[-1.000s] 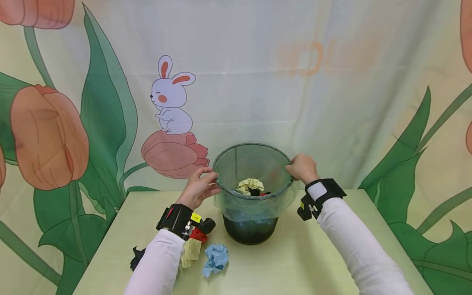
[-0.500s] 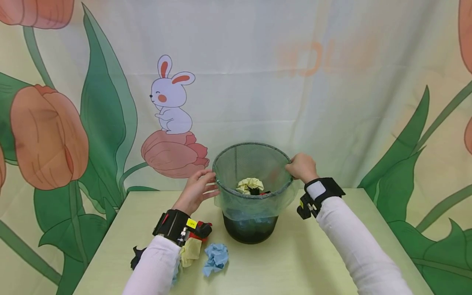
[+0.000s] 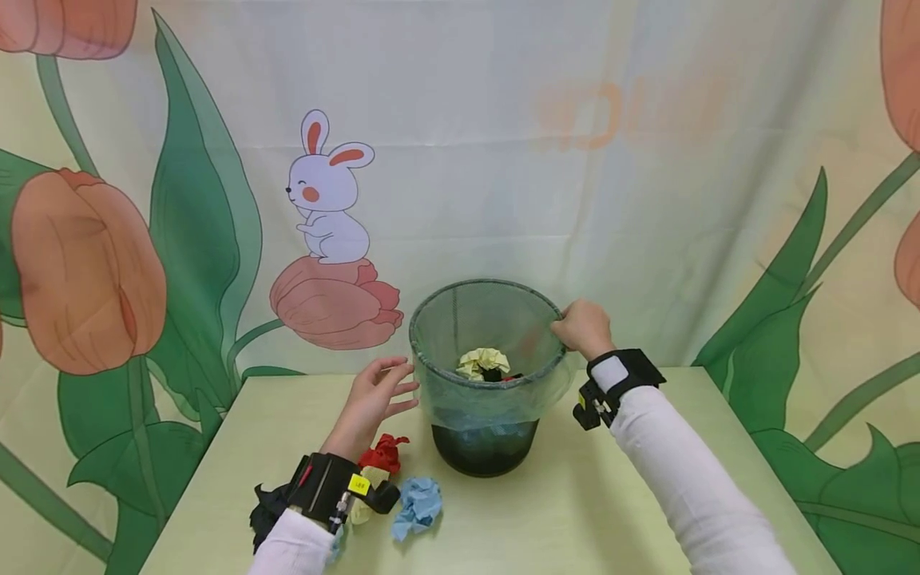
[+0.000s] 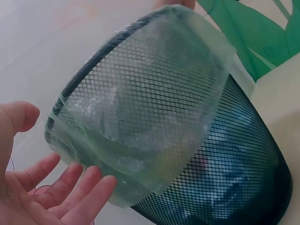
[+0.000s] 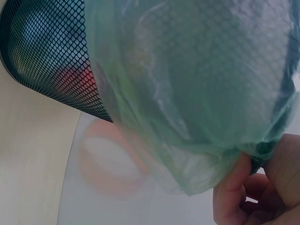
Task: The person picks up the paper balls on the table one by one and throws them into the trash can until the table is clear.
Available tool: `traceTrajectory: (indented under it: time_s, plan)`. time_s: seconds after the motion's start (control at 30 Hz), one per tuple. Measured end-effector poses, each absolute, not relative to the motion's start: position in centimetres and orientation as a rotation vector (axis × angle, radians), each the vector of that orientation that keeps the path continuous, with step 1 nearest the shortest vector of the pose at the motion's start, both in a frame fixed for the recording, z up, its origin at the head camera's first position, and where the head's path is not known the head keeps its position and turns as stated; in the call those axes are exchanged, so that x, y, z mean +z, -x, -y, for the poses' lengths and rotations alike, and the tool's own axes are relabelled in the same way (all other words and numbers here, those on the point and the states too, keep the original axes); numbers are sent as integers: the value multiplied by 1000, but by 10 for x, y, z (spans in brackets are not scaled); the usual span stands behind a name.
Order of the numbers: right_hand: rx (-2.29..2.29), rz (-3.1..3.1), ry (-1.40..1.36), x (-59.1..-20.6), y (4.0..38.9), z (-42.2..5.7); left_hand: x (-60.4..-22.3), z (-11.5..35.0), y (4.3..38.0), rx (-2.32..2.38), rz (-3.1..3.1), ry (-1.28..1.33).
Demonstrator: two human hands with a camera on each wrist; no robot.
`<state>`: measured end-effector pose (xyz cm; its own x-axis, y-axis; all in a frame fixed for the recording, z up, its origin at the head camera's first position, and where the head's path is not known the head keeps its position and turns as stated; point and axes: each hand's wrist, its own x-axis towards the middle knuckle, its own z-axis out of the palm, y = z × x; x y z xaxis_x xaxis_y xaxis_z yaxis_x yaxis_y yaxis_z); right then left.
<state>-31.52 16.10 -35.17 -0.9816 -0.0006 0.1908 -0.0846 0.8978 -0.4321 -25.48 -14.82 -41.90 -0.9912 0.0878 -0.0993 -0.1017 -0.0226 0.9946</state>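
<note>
A black mesh wastebasket (image 3: pixel 485 455) stands upright on the table, a thin green bin liner (image 3: pixel 460 407) folded over its rim. Inside, crumpled yellow paper (image 3: pixel 483 362) lies on top, with black and red bits beside it. My right hand (image 3: pixel 585 327) grips the rim at the right; in the right wrist view, its fingers (image 5: pixel 232 192) pinch the liner there. To the left of the basket, my left hand (image 3: pixel 370 403) has its fingers spread and holds nothing. The left wrist view shows those fingers (image 4: pixel 96 197) close to the liner's edge; whether they touch it I cannot tell.
Crumpled papers lie on the table (image 3: pixel 546 527) left of the basket: red (image 3: pixel 383 454), blue (image 3: pixel 417 509), pale yellow (image 3: pixel 362 511) and black (image 3: pixel 266 515). My left wrist partly covers some. Behind the table hangs a cloth backdrop (image 3: pixel 467 176) with tulips and a rabbit.
My left hand has come away from the basket's left rim, moving down and toward me. More of the red paper shows. My right hand keeps its grip on the rim.
</note>
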Motion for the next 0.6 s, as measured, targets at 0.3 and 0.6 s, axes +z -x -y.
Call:
traceTrajectory:
  time_s: [0.3,0.6]
  plan:
    - [677,2865,-75,-354,315,-161,-439,155,229,2011,-2291,-88]
    - [667,2869,-59,-353,316,-161,-465,156,216,1787,-2470,-171]
